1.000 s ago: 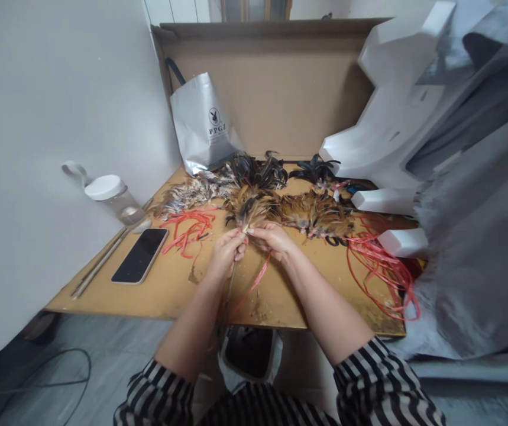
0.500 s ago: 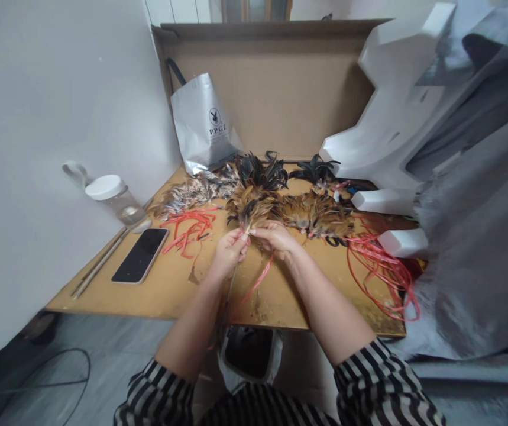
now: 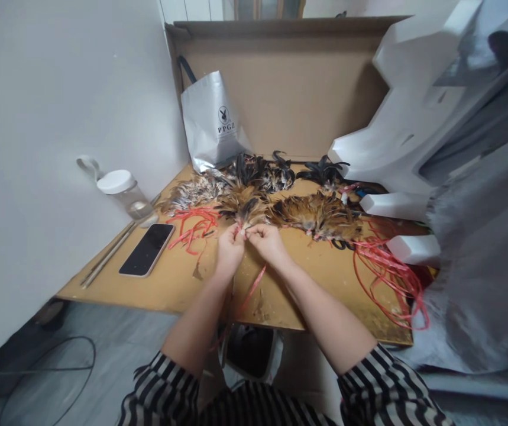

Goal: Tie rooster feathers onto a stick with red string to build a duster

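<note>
Head view looks down on both hands meeting at the near end of a brown feather bundle [image 3: 245,208], which lies on the wooden table [image 3: 178,287] with its plumes fanned away from the person; the left hand [image 3: 230,248] is closed in a pinch on the bundle's quill ends; the right hand [image 3: 268,241] pinches a red strip [image 3: 254,287] at the same spot. The strip seems wound about the quills, though the fingers hide the wrap itself; its tail trails back between the forearms toward the table's near edge. A second feather bundle [image 3: 316,214] lies just to the right, a tangle of red strips [image 3: 387,278] beyond it; a phone [image 3: 147,249] and a lidded jar [image 3: 123,190] sit well apart by the wall. As I judge it, the danger is slack: if either pinch eases, the quills could splay and slide out of the wrap; the tail could snag on the table edge, or the thin strip could snap under a hard pull.
</note>
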`<state>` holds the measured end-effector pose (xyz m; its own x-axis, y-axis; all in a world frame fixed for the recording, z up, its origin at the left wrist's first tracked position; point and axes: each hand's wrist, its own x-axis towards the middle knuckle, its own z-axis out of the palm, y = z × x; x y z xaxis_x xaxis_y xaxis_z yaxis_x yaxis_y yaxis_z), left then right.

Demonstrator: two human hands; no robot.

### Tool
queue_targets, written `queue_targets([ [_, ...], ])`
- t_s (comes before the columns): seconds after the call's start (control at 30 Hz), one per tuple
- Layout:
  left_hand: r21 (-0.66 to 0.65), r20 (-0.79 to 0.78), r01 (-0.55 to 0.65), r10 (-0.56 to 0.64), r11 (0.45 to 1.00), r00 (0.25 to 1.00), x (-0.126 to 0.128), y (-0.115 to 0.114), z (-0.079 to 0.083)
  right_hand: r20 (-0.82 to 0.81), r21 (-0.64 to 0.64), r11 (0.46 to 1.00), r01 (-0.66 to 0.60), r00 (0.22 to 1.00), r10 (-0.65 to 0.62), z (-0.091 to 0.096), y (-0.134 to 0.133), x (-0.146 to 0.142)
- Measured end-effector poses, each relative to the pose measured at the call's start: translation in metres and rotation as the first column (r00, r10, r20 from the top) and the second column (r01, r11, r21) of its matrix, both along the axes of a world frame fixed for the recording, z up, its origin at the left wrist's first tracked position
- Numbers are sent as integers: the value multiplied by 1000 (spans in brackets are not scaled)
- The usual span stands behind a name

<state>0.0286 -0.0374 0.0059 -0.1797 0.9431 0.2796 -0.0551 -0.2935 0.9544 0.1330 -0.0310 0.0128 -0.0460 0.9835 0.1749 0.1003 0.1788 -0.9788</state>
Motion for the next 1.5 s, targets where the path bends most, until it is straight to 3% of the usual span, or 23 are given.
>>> queue_targets([
  [0.1, 71, -217, -34, 49, 997, 975, -1, 0, -3, 46, 39, 999, 20, 999, -22, -3, 0, 1],
  [0.2, 97, -428, -92, 125, 991, 895, -4, -5, 0, -6, 37, 999, 10, 1000, -9, -2, -2, -1],
  [0.37, 130, -756, -222, 241, 966, 608, -1, -16, 11, -114, -50, 998, 27, 993, -33, 0, -4, -5],
  [0.5, 125, -874, -254, 227, 959, 430, 10, -22, 20, -225, -128, 990, 54, 971, -82, 1, -5, -4],
  [0.7, 153, -914, -248, 233, 957, 333, 23, -26, 23, -311, -166, 983, 78, 942, -128, 8, -7, -1],
  [0.8, 165, -899, -237, 245, 957, 363, 26, -26, 20, -341, -225, 971, 86, 926, -161, 10, -7, 0],
  [0.9, 210, -838, -199, 281, 957, 467, 25, -28, 19, -378, -298, 954, 40, 913, -157, 10, -6, 2],
  [1.07, 225, -628, -138, 252, 965, 737, 18, -33, 22, -439, -334, 940, -70, 894, -89, 14, -6, 11],
  [1.13, 141, -448, -129, 179, 982, 876, 16, -34, 24, -468, -320, 940, -114, 882, -52, 16, -6, 14],
  [1.2, 26, -225, -108, 111, 994, 968, 15, -34, 24, -488, -299, 943, -149, 873, -17, 18, -7, 16],
  [1.27, -73, -18, -86, 85, 994, 996, 14, -34, 26, -499, -274, 948, -163, 867, 5, 19, -8, 16],
  [1.37, -176, 223, -22, 62, 984, 973, 12, -33, 29, -516, -235, 951, -202, 855, 54, 20, -9, 17],
  [1.5, -234, 389, 202, -98, 951, 916, 5, -38, 36, -535, -175, 946, -273, 833, 142, 19, -9, 20],
])
